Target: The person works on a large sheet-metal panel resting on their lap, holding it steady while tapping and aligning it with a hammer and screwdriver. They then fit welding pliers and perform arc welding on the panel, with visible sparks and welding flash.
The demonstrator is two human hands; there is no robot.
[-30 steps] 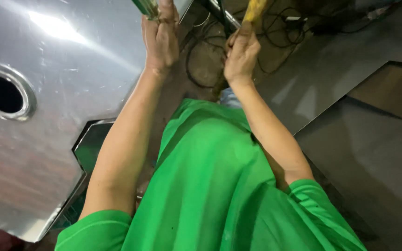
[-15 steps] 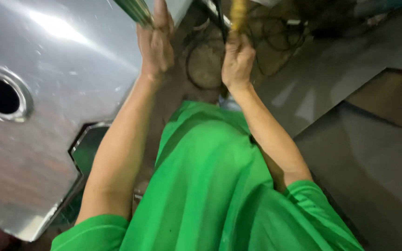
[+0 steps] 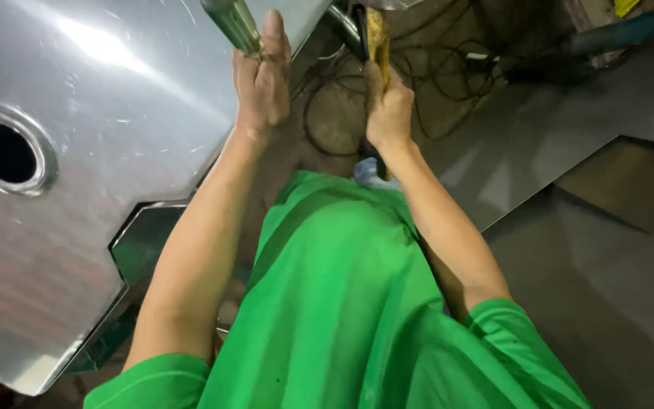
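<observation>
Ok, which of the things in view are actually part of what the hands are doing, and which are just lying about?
In hand:
- left hand on a shiny metal rod
- right hand gripping a yellowish tool handle

Lying about:
- large steel sheet with a round hole
- tangled black cables on the floor
- grey flat sheet at right

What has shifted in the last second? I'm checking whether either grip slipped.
Little changed. The left hand has slid slightly along the metal rod, fingers now straighter. The right hand stays clenched on the yellow-handled tool. The steel sheet has not moved.
</observation>
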